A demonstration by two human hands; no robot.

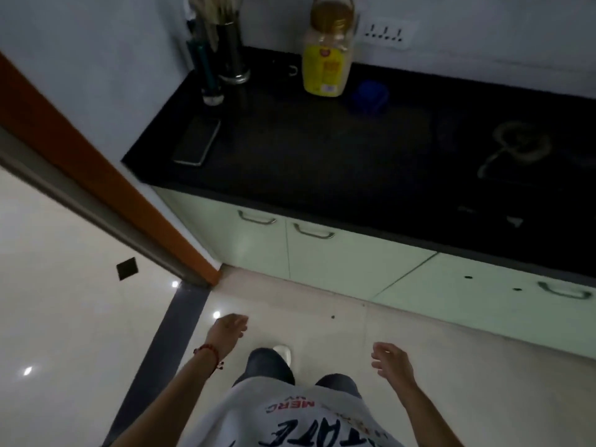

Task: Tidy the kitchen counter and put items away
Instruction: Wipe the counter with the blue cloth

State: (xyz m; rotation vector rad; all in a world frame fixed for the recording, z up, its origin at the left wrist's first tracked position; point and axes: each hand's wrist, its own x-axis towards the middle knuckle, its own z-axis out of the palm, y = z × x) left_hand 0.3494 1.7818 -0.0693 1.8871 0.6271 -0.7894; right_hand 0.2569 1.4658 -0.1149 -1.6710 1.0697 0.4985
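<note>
A black kitchen counter (322, 156) runs across the upper half of the view. On it stand a large oil bottle with a yellow label (327, 56), a steel holder full of utensils (230, 50), a small blue container (371, 96) and a dark phone (197, 141) lying flat near the left end. My left hand (227, 329) and my right hand (392, 361) hang low over the floor, well in front of the counter. Both hold nothing, with fingers loosely apart.
Pale green cabinet doors with metal handles (314, 232) sit under the counter. A stove burner (519, 145) shows dimly at the right. An orange door frame (106, 185) slants down the left side. A wall socket (385, 33) sits behind the bottle.
</note>
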